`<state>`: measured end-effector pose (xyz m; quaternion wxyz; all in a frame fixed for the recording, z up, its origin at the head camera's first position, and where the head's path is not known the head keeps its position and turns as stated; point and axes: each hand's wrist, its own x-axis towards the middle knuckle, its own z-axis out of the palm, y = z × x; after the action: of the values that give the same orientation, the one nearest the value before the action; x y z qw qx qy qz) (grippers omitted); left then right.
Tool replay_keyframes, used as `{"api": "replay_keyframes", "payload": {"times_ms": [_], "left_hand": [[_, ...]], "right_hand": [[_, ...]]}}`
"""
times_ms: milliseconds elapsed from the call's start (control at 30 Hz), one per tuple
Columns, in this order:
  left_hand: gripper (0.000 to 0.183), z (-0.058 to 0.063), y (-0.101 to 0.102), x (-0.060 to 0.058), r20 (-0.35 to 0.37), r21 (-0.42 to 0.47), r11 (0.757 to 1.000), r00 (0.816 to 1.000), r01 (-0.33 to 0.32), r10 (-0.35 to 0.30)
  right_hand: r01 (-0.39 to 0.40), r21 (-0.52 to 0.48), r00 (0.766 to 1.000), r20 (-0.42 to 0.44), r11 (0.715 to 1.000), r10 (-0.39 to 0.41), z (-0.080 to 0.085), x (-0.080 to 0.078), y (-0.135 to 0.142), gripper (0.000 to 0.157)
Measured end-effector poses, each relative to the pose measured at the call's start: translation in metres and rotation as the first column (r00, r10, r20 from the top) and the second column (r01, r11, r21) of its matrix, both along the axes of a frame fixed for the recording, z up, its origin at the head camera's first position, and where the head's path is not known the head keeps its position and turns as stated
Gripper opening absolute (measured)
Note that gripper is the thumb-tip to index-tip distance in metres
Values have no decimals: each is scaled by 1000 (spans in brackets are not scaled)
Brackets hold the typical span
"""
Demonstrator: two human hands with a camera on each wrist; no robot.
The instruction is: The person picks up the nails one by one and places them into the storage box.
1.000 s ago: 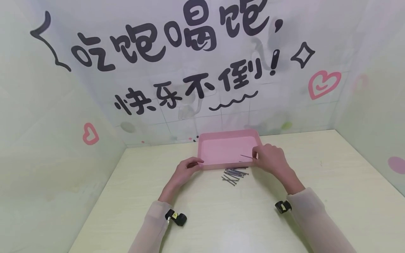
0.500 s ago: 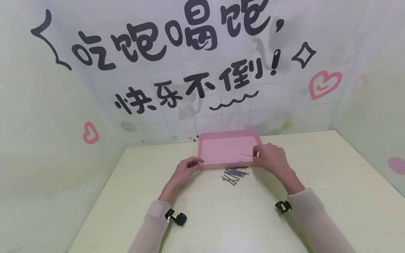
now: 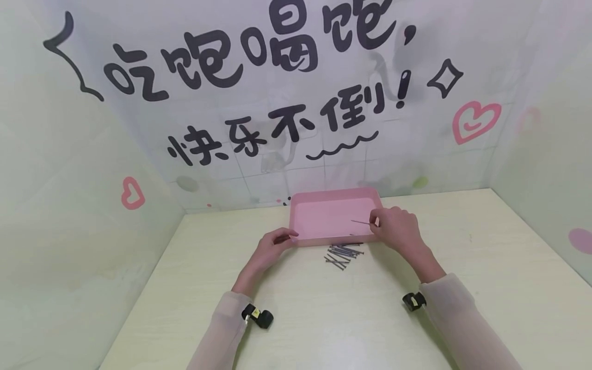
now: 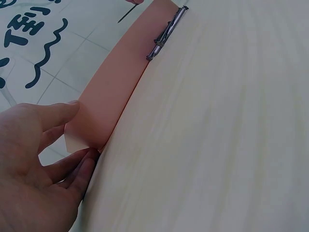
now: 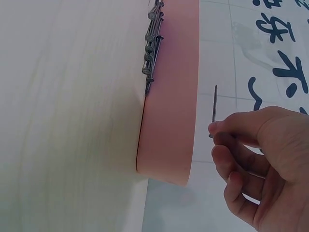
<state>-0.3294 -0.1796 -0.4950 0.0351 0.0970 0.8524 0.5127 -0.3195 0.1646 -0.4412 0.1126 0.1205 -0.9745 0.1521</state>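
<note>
A shallow pink tray (image 3: pixel 330 241) stands against the back wall. My left hand (image 3: pixel 273 249) holds its front left corner; in the left wrist view, fingers (image 4: pixel 86 166) lie at the corner's lower edge and another digit reaches its upper edge. Between thumb and index finger, my right hand (image 3: pixel 396 228) pinches a nail (image 5: pixel 215 104) near its head, above the tray's right end. The nail's point is directed left, across the tray. A loose pile of nails (image 3: pixel 342 254) lies on the table along the tray's front wall. A small dark sliver shows inside the tray, just behind the front rim.
The pale wooden table (image 3: pixel 314 318) runs back to a white wall (image 3: pixel 231 190) printed with black characters. Side panels (image 3: pixel 83 231) rise at left and right. Each sleeve cuff carries a small black camera (image 3: pixel 257 316).
The right hand has risen slightly with the nail, which now lies closer to level. The left hand stays at the tray's corner, and the nail pile is unchanged.
</note>
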Motion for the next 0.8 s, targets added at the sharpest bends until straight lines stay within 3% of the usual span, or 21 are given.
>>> {"api": "replay_keyframes", "payload": {"times_ms": [467, 800], "left_hand": [[21, -1, 0, -1, 7, 3, 1000, 1000, -1, 1], [21, -1, 0, -1, 10, -2, 1000, 1000, -8, 8]], "right_hand": [[-28, 14, 1000, 5, 1000, 28, -1, 1, -1, 5], [-167, 23, 984, 72, 986, 165, -2, 0, -11, 6]]}}
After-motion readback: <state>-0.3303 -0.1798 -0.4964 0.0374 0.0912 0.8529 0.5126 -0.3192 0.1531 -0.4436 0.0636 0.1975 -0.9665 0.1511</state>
